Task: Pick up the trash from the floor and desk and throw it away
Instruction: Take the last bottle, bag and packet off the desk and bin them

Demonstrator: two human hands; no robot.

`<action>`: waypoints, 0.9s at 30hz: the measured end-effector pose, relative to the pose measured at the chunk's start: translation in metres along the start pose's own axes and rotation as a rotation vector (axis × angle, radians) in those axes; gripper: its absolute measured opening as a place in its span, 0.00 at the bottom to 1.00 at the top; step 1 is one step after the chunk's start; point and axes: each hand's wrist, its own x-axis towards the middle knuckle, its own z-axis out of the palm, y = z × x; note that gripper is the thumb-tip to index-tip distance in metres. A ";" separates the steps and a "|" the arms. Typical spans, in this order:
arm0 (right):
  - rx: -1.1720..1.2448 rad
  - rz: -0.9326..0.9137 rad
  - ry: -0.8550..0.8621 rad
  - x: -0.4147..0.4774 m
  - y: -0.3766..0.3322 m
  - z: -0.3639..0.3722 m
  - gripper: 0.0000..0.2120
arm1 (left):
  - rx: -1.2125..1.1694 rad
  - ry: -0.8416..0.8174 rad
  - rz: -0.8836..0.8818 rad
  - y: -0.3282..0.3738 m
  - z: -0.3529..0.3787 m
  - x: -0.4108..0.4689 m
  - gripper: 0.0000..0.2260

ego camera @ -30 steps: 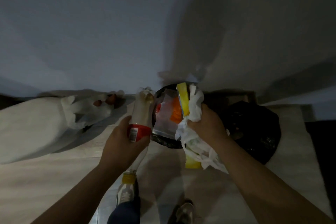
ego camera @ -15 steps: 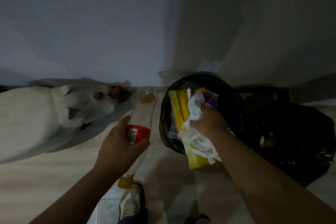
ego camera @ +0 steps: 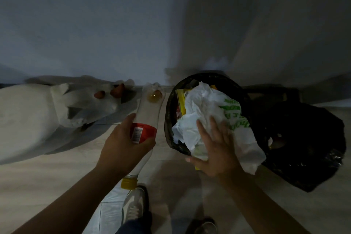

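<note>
**Bottle held, bag heaped on the bin**

A clear plastic bottle (ego camera: 150, 112) with a red label lies tilted in the left hand (ego camera: 123, 146), which grips it round the label. Its yellow cap points near, and a little amber liquid sits at its far end. Just right of it, a crumpled white plastic bag (ego camera: 207, 112) with green print fills the mouth of the black-lined bin (ego camera: 169, 116) and spills over the near rim. The right hand (ego camera: 218, 150) presses on it with straight fingers. Yellow packaging (ego camera: 181, 100) shows beneath.
</note>
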 end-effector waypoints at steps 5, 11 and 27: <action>-0.080 0.003 -0.086 0.017 0.001 0.018 0.43 | -0.001 0.000 0.015 0.000 0.005 0.005 0.38; 0.004 0.082 -0.100 0.069 0.002 0.019 0.32 | -0.003 -0.006 0.027 -0.008 0.012 0.012 0.39; 0.195 0.136 -0.395 0.101 0.012 0.014 0.27 | 0.055 -0.017 0.015 -0.007 0.015 0.027 0.37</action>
